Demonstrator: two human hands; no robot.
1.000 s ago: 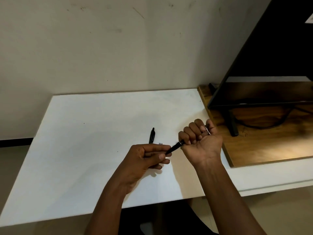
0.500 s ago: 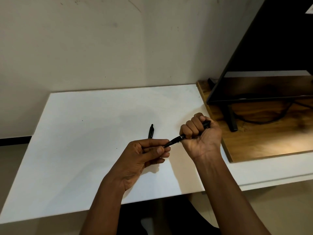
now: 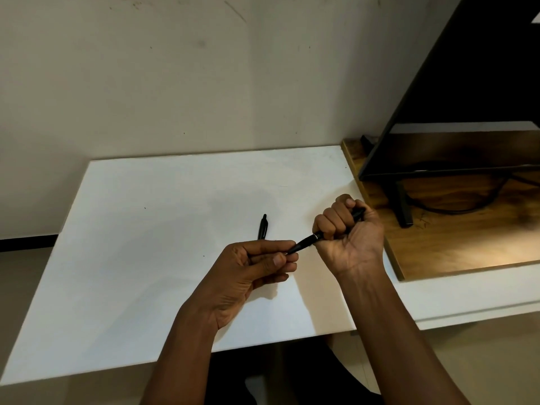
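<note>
A black pen runs slantwise between both hands, above the white table. My right hand grips its upper barrel in a fist, with the pen's end poking out by the thumb. My left hand pinches the pen's lower tip between thumb and fingers. A second black pen part lies on the table just behind my left hand, its near end hidden by the fingers.
A wooden board lies on the table to the right, carrying a black monitor on its stand with a cable. A plain wall stands behind the table. The table's front edge is close to my forearms.
My right hand has closed tighter round the pen, its thumb now over the end. Both hands stay together in nearly the same spot.
</note>
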